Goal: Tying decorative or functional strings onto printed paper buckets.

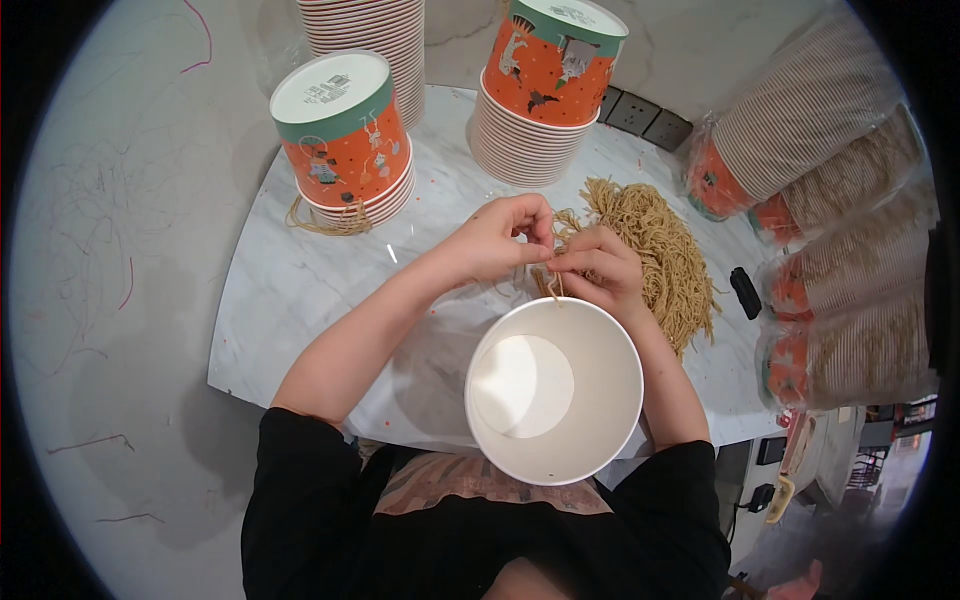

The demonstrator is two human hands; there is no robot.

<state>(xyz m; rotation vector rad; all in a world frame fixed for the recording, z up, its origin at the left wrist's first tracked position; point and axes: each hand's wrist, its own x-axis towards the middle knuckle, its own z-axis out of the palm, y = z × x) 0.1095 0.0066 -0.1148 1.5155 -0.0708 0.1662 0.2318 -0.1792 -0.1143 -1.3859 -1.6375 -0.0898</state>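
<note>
A white paper bucket (612, 385) stands mouth up against my body, its inside bare and partly lit. At its far rim hangs a thin tan cord (555, 287), which seems to pass through the wall near the rim. Just beyond that rim my left hand (503, 238) is closed in a pinch, fingertips at the cord. Close beside it, my right hand (603, 268) pinches the cord too, its fingertips nearly touching the left ones. What lies exactly between the fingertips is partly hidden. Behind my right hand lies a heap of tan cords (665, 250).
Upside-down orange and green paper buckets top a stack at left (335, 150) and another at the back (550, 70); a taller stack (365, 30) is behind. Plastic-wrapped bucket stacks (800, 110) line the right. A black object (745, 293) and sockets (632, 112) sit near the marbled table (290, 290).
</note>
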